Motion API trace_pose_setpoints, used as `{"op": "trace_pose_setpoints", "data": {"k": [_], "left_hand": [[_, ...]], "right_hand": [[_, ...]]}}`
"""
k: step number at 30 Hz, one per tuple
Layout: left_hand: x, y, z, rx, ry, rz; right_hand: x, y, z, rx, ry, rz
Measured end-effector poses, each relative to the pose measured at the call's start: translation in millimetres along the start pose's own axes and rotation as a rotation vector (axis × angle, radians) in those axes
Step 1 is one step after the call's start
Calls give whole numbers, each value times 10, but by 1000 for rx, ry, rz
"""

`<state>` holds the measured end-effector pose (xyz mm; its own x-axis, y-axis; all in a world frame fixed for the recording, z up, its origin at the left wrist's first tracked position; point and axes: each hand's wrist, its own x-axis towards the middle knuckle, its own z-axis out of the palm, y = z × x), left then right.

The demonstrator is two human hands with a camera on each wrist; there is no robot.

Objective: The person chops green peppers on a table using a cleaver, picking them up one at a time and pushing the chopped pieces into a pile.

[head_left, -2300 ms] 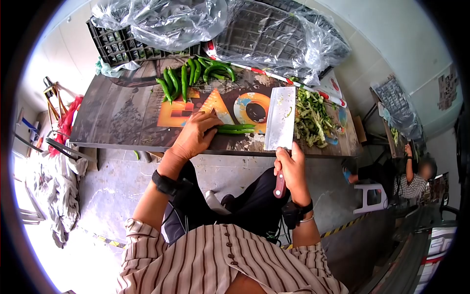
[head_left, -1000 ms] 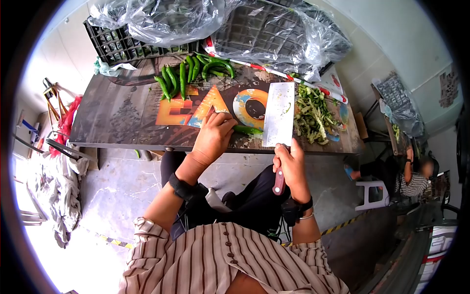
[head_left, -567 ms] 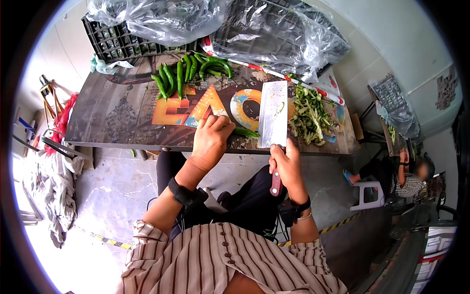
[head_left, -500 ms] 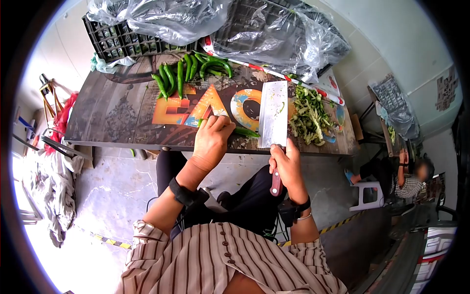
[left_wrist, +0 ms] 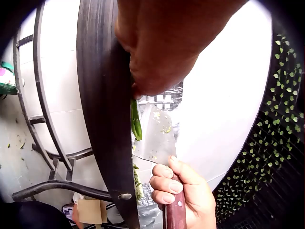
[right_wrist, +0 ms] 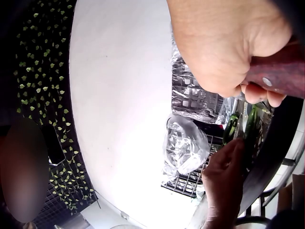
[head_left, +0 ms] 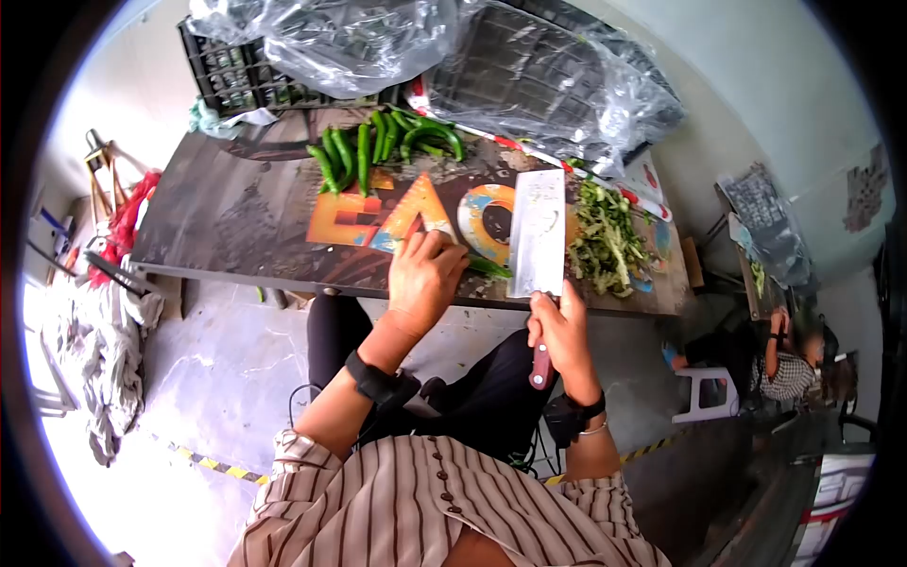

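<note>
My left hand (head_left: 425, 282) holds down a long green chili pepper (head_left: 488, 268) near the table's front edge, its fingers curled over it. The pepper's pointed end sticks out to the right, close to a cleaver (head_left: 538, 227); the rest lies hidden under the fingers. My right hand (head_left: 561, 331) grips the cleaver by its dark red wooden handle (head_left: 541, 367), the broad blade lying over the table with green bits stuck on it. In the left wrist view, the pepper (left_wrist: 136, 121) points toward the blade (left_wrist: 157, 131).
Whole green peppers (head_left: 364, 156) lie in a row at the back of the table (head_left: 222, 213). Right of the blade is a heap of cut green pieces (head_left: 609, 236). Behind stand black crates (head_left: 222, 71) draped with clear plastic (head_left: 359, 42). A person sits at another table, far right.
My left hand has moved right toward the cleaver and its fingers have bunched over the pepper, leaving less of it showing. The right hand keeps hold of the cleaver in nearly the same place.
</note>
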<state>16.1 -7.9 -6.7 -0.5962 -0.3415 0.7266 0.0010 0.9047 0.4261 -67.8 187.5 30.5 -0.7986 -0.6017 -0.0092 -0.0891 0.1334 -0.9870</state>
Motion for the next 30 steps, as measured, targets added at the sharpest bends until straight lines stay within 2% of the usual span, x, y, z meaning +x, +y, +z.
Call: {"op": "trace_pose_setpoints", "data": {"k": [1, 8, 10, 19, 30], "left_hand": [[-19, -36, -53, 16, -13, -28], [-36, -54, -80, 31, -89, -22], [-23, -58, -77, 22, -84, -22], [-2, -1, -90, 62, -127, -90], [-5, 24, -79, 37, -136, -55]], "right_hand": [[12, 26, 63, 37, -29, -19], [14, -89, 55, -171, -36, 17], [24, -65, 51, -249, -46, -29], [18, -181, 78, -269, -56, 32], [33, -220, 71, -360, -72, 23]]}}
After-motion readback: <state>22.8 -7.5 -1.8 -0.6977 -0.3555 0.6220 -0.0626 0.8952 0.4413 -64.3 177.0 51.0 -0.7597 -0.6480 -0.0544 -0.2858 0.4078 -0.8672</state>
